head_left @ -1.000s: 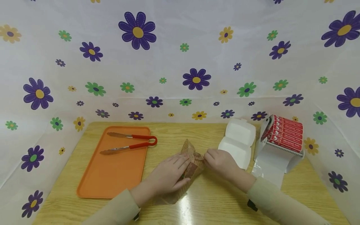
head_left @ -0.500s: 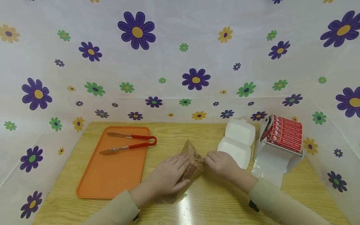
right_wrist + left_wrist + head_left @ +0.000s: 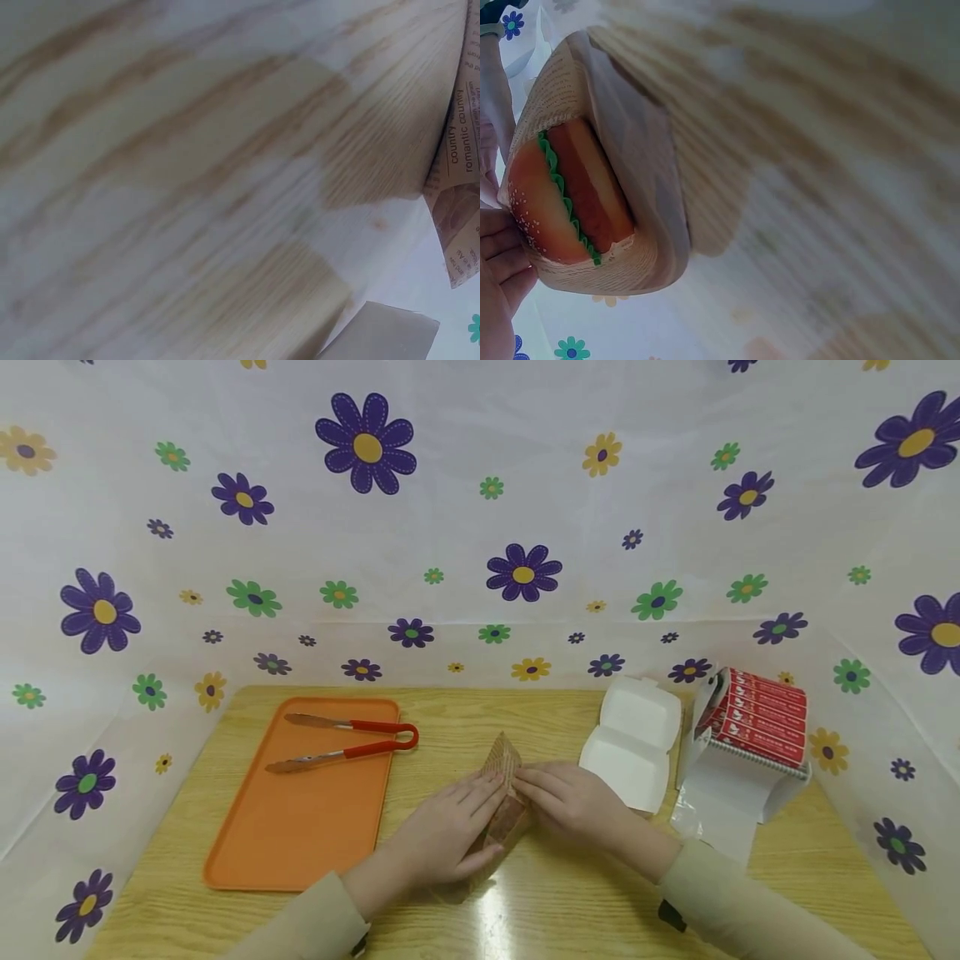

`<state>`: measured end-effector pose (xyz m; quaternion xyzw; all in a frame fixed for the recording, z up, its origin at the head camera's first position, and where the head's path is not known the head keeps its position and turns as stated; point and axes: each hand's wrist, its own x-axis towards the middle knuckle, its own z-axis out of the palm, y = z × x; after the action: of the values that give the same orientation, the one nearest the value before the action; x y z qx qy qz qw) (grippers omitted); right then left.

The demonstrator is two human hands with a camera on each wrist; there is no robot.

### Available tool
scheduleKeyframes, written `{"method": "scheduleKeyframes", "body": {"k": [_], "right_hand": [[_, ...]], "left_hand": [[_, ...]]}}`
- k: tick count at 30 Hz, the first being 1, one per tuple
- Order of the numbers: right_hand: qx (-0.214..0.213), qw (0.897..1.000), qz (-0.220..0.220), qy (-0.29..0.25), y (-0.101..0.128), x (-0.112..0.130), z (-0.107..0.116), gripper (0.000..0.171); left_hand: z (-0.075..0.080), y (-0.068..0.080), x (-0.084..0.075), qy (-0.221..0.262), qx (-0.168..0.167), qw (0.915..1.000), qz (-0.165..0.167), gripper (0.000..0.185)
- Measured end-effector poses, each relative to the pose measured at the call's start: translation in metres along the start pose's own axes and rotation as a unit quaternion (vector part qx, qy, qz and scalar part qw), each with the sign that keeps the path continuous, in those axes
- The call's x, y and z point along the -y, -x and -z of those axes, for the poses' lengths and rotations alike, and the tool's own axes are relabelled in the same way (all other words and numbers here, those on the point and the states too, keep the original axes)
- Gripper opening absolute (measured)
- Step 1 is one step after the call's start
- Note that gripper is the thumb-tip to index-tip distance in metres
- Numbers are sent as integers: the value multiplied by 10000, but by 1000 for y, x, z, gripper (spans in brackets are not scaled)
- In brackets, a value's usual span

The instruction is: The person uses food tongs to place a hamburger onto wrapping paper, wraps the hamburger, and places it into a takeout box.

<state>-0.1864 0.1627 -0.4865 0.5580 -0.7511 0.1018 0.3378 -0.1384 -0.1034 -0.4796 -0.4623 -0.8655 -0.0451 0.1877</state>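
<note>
A hamburger (image 3: pixel 562 196) with a sesame bun and a frilly green layer lies in brown printed wrapping paper (image 3: pixel 501 756) at the middle of the table. My left hand (image 3: pixel 442 839) rests across it, fingers extended on the near-left side and thumb spread apart. In the left wrist view, its fingers (image 3: pixel 502 247) touch the top of the bun. From the right, my right hand (image 3: pixel 577 802) pinches a fold of the paper against the burger, its fingertips beside the left ones and its thumb hidden. Printed paper (image 3: pixel 465 135) also edges into the right wrist view.
An orange tray (image 3: pixel 300 835) lies to the left, bearing red-handled tongs (image 3: pixel 375 745). Behind the right hand stands an opened white clamshell box (image 3: pixel 637 735). At the far right is a red-and-white patterned roll (image 3: pixel 761 718) in a white holder. A flowered curtain surrounds the table.
My right hand has moved left, bringing the paper's right edge in over the burger and covering the crumpled fold that showed earlier. My left hand has stayed almost in place.
</note>
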Motion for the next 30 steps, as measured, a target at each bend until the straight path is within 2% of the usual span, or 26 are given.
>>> {"method": "scheduleKeyframes", "body": {"k": [7,14,22,30], "right_hand": [[99,9999,58,-117,3,2,-3,41],[159,9997,59,-197,3,3,-2,42],[227,9995,63,-191,2,4,0,44],[312,9994,8,-146,2,4,0,45]], "left_hand": [[-3,3,0,74,-5,10000,45,71],[-8,10,-1,516,69,9983,265,71],[-9,17,-3,895,395,9938,537,72],[-7,25,4,847,346,9941,588,71]]}}
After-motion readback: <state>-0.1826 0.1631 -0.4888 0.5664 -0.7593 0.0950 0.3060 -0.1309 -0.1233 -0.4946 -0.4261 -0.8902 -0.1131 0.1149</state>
